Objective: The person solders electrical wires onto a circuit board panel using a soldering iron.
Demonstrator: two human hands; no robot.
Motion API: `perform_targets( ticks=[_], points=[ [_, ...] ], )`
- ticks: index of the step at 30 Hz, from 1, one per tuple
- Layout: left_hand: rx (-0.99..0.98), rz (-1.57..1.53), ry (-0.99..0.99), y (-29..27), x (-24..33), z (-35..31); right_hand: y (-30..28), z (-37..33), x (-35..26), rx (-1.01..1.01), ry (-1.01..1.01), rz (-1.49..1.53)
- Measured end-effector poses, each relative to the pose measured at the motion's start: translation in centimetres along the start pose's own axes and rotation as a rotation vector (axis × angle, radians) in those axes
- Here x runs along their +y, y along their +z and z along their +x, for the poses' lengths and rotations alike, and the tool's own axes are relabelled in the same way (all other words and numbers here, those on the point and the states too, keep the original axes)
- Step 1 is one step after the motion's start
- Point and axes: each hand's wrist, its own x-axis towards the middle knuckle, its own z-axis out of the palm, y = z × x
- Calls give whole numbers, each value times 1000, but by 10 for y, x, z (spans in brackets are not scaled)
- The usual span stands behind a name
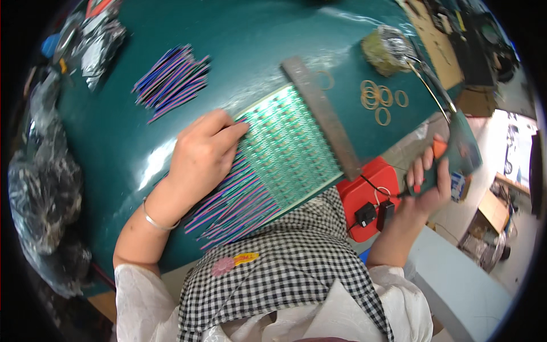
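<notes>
a green rectangular circuit-board panel (290, 142) is laid at the front edge of the green desk (256, 34), its long axis slanted toward that edge. at its far-left corner a thin purple wire (243, 121) is apparently pinched by the nearer left hand (206, 145); beyond the right edge a green gun-shaped tool (464, 145) is gripped by the right hand (430, 176).

Head-worn fisheye, facing down, close above table (250, 45)

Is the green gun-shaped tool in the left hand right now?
No, the right hand grips the green gun-shaped tool, while the left hand is at the wires along the green board's edge.
</notes>
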Motion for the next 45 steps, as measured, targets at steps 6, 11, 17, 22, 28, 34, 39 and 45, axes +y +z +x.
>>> perform_targets(
  ticks=[6,11,17,22,28,34,39,45],
  points=[
    [35,-18,38,0,-7,-3,21,-69,22,-276,189,-390],
    [39,-18,48,2,-6,-3,39,-75,33,-339,470,-364],
    [54,-36,64,4,-5,-4,45,-73,38,-339,456,-404],
    [62,-8,84,4,-4,-3,45,-70,38,-341,464,-412],
    [62,7,89,5,-3,-3,43,-64,38,-464,371,-532],
    [57,20,74,4,-1,-2,49,-64,23,-260,497,-315],
    [60,14,82,5,-1,-2,57,-70,29,-173,407,-445],
    [57,11,82,5,-2,-2,55,-69,35,-254,392,-448]
  ],
)
